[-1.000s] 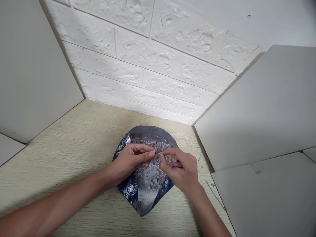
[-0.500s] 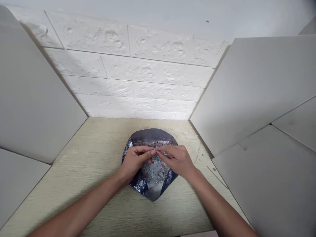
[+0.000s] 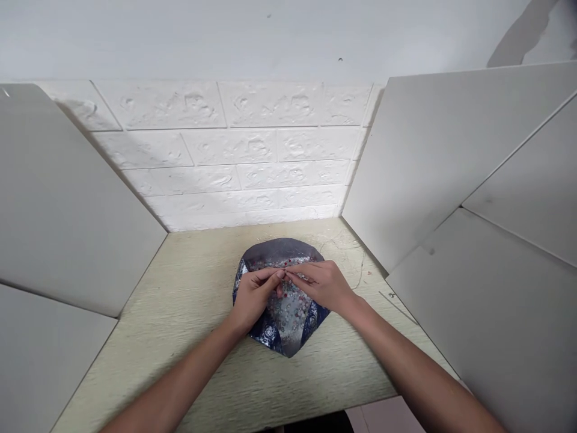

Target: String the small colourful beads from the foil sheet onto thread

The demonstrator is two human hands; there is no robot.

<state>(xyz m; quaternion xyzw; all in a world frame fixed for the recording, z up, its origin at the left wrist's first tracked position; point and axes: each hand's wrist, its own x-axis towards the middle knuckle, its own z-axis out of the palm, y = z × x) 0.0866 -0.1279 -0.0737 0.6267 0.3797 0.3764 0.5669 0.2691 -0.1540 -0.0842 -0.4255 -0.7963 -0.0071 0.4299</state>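
A dark blue and grey cloth pouch (image 3: 291,346) with silvery rose patterns lies spread on the table, its edges folded. Many small beads (image 3: 291,310), mostly pale with some red ones, are scattered over its middle. Above them, my left hand (image 3: 255,296) pinches with thumb and forefinger. My right hand (image 3: 322,284) meets it fingertip to fingertip, also in a pinch. Whatever sits between the fingertips is too small to make out.
Pale boards stand at the left (image 3: 67,204) and right (image 3: 433,150) of the table (image 3: 198,367). A white brick-pattern wall (image 3: 252,144) closes the back. Thin thread (image 3: 362,267) and a thin metal stick (image 3: 399,307) lie to the right.
The camera view has tilted upward and shifted. Both hands stay pinched together over the beads, with little visible difference in their fingers.
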